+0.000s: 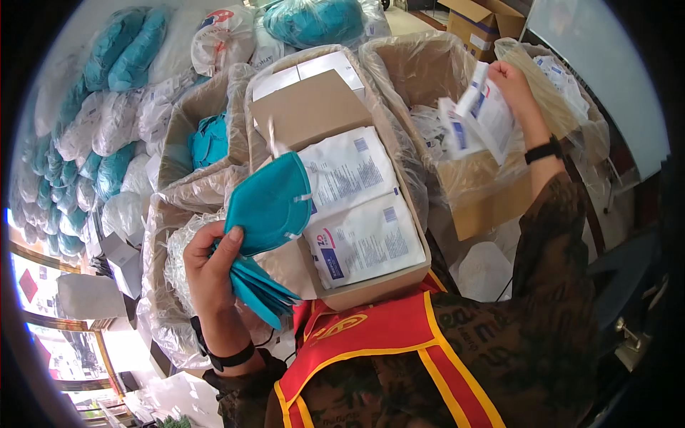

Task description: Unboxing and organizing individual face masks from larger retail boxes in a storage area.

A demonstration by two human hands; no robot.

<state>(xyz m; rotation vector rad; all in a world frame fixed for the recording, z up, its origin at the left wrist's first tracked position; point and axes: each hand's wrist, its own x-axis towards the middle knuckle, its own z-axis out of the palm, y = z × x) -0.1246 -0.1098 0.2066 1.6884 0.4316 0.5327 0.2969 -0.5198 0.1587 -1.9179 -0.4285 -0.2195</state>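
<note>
My left hand (212, 265) is closed on a bunch of folded teal face masks (270, 203). The top mask is held flat toward me, its white straps showing, and several more fan out below my fingers. Raised at the right, my right hand (515, 91) grips white printed packets (491, 118) above a plastic-lined carton (474, 184) with similar white wrappers in it. Whether those packets are full or torn open, I cannot tell. Between my hands, white sealed packets (364, 246) lie flat in two stacks inside an open cardboard box (417, 274).
Teal masks (208, 141) fill part of a lined carton on the left. Nearer stands another lined box (153, 285) with clear crumpled plastic. Bulging bags of teal and white goods (114, 128) are piled behind. An open brown carton (474, 32) stands at the far right.
</note>
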